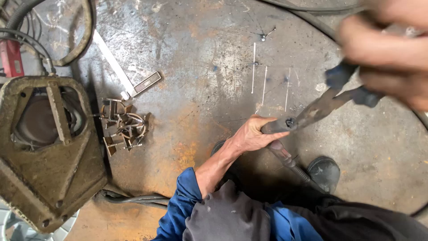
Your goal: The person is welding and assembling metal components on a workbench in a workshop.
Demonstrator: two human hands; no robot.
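2 hands meet over a rusty steel floor, seen from above, left to right.

Far left: a cast metal housing with an open middle, cut off by the frame edge, with hoses looped above it. Beside it lie a flat pale strip and a heap of small metal offcuts, well apart from both hands.

Centre: the left hand, on a blue-sleeved arm, is closed in a fist round the head end of a welding torch, whose body and spring-wrapped lead run down towards 1 dark shoe.

Right: a pair of pliers with blue grips slants down from the right hand, which is wrapped round both handles (squeezed near together). The nose of the pliers reaches the left fist at the torch head.

Step in hand, as judged: work with the pliers at the torch head, with contact already made. A further pull or twist calls for the left hand to brace the torch firmly and for the pliers to stay in line with it.

Hard to make out: the right hand is blurred and cut off at the frame edge; the left-hand fingers hide what the pliers' nose bites on; the torch lead vanishes behind dark clothing.
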